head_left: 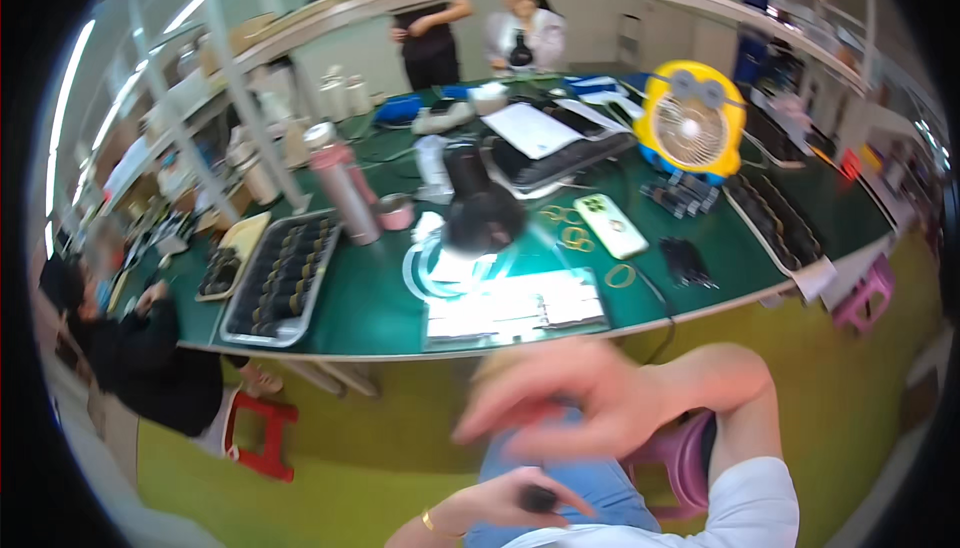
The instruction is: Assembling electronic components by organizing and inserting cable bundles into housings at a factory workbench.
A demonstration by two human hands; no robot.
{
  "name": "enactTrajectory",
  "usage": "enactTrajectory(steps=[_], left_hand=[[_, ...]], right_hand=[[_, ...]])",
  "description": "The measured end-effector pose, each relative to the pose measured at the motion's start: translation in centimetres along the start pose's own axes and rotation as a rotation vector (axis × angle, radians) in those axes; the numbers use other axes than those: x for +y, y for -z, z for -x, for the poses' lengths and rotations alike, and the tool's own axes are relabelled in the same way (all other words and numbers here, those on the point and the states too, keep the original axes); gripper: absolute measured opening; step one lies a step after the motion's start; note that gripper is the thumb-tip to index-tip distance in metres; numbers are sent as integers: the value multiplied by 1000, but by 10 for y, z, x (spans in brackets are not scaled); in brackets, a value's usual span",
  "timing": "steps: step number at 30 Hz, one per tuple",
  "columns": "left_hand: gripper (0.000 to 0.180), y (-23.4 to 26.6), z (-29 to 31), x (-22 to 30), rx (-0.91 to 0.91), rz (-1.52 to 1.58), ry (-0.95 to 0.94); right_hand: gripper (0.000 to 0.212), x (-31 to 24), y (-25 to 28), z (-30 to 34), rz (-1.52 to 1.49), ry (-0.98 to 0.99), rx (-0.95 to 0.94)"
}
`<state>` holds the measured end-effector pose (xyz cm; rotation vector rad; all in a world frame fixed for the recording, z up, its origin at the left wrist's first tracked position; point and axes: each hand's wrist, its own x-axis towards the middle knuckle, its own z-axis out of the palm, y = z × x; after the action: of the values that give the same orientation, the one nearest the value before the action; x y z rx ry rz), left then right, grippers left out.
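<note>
Near the lower edge, over my lap, my left hand [500,501] with a gold bracelet is closed on a small black cylindrical part [538,498]. Its exact kind does not show. Higher up, in front of the table edge, my right hand [570,398] is blurred. Its fingers stretch to the left, apart from the thumb, and I make out nothing held in them. Beyond it, a brightly lit white sheet or tray [515,308] lies at the table's near edge under a black desk lamp [480,203].
The green table [380,293] carries a tray of black parts [280,278] on the left and another tray [775,218] on the right. A yellow fan [692,123], a phone [611,226], rubber bands [575,238] and a pink bottle [342,188] stand or lie between. A co-worker [150,358] sits left.
</note>
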<state>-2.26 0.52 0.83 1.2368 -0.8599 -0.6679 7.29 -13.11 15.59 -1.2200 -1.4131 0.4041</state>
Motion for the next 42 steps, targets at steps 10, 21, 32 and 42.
enactTrajectory(steps=[10,21,32,42], left_hand=[[17,-29,93,-111,828,450,492],[21,-35,27,-88,1351,-439,-1],[13,-29,15,-127,1196,-17,282],[22,-16,16,-136,853,251,388]], right_hand=[[28,-37,-29,28,-95,105,-61],[51,130,-107,119,-63,-694,324],[48,172,-104,159,-566,-726,422],[32,199,-115,154,-762,-1180,407]])
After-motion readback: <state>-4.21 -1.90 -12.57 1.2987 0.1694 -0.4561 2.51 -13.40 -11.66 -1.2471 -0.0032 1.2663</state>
